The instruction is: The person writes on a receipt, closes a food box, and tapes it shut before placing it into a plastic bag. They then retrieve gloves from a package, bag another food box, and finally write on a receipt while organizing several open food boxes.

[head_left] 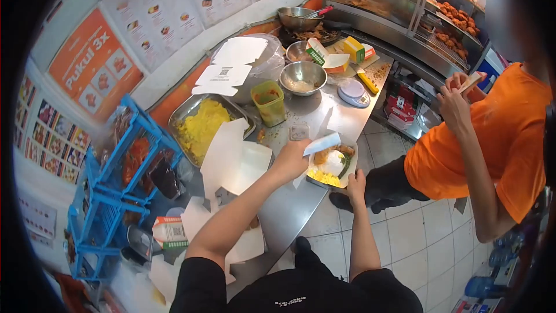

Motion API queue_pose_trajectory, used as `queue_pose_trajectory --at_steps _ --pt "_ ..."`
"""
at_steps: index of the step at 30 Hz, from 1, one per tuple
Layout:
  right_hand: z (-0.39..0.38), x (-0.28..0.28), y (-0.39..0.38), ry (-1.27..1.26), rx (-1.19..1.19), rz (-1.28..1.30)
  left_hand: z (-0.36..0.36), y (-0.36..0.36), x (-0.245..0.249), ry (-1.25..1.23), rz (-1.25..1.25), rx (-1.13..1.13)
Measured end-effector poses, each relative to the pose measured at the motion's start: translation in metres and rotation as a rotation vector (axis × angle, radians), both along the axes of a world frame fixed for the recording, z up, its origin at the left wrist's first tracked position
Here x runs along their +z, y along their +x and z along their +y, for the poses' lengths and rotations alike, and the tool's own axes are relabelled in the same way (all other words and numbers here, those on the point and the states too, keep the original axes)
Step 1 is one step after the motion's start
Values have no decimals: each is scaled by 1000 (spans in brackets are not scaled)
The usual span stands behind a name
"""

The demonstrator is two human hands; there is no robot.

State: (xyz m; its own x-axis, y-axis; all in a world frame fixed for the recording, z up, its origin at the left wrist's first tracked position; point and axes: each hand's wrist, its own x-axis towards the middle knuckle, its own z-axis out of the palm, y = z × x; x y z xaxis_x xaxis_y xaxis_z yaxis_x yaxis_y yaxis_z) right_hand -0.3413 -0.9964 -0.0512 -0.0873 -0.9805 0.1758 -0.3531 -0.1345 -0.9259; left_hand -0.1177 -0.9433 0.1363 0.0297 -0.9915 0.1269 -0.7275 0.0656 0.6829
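My left hand (292, 161) is closed on a flat pale-blue strip (322, 144), whose kind I cannot tell, held over the near end of a paper food box (311, 184). Inside that box lie a white mound of rice (330, 163), yellow shreds (324, 177), dark greens and a browned piece of food. My right hand (357, 188) grips the box at its right side, near the table edge. Just beyond my left hand sits a small clear tub (299, 132). Open white boxes (249, 168) stand left of my left forearm.
A steel tray (250, 120) of yellow food, a green container (270, 104), a steel bowl (303, 79), a scale (353, 92) and a yellow-handled knife (367, 81) occupy the table. Blue racks (110, 197) stand left. A person in orange (469, 139) stands close on the right.
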Motion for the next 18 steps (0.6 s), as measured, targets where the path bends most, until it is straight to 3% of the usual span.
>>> queue_pose_trajectory --at_steps 2,4,6,8,9,14,18 --pt "31 35 -10 248 25 -135 25 -1 11 -14 50 -44" --pt "71 65 -14 142 53 -222 64 -4 35 -47 110 -136" --pt "115 90 -24 208 128 -346 113 -1 64 -40 132 -109" --pt "168 128 -21 305 181 -783 177 2 107 -97 239 -150" --pt "195 145 -22 347 316 -963 212 5 122 -101 247 -139" --pt "337 189 -15 450 620 -1102 391 25 173 -236 310 -215" --pt "445 226 5 530 824 -931 531 37 196 -104 314 -5"
